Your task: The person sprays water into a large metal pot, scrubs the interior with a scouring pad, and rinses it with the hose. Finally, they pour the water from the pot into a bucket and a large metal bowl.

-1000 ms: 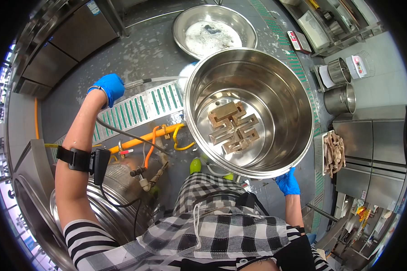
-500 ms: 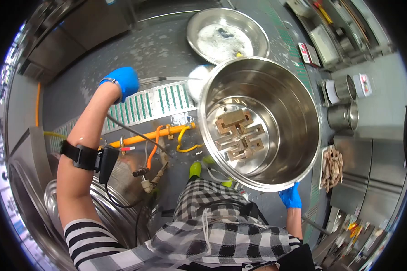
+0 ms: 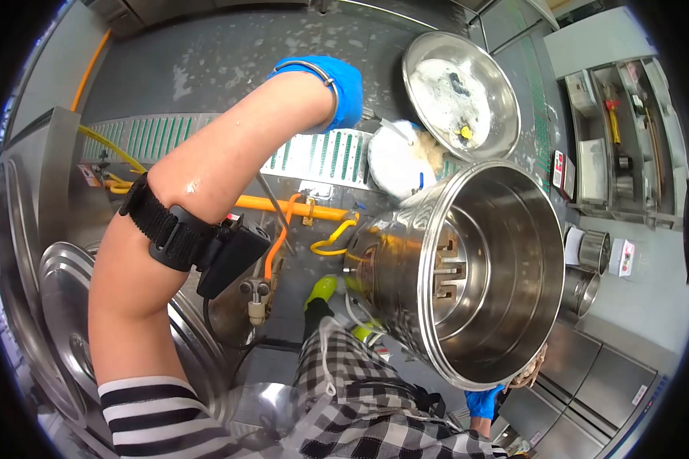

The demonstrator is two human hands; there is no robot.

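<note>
My left hand [image 3: 344, 92], in a blue glove, is closed beyond the drain grate. From it a thin, metal-looking handle [image 3: 384, 122] runs to a round white, foamy-looking thing [image 3: 394, 164]; the tool's head cannot be made out. A large steel stockpot [image 3: 390, 268] leans on its side, mouth turned to the right. Inside, at its base, shows part of a brownish slotted metal piece [image 3: 445, 268]. Gloved in blue too, my right hand [image 3: 484, 402] grips the pot's rim from below, its fingertips partly hidden.
A wide steel basin [image 3: 505, 115] of suds stands on the wet floor. A drain grate [image 3: 329, 161] crosses the floor, with an orange pipe [image 3: 275, 205] beside it. Round steel lids [image 3: 69, 306] lean at the left. Smaller pots [image 3: 593, 249] and shelves [image 3: 628, 138] line the right.
The pot has tipped further onto its side, so its outer wall shows and less of the slotted piece does. My left hand has moved right, closer to the white thing. My view has shifted.
</note>
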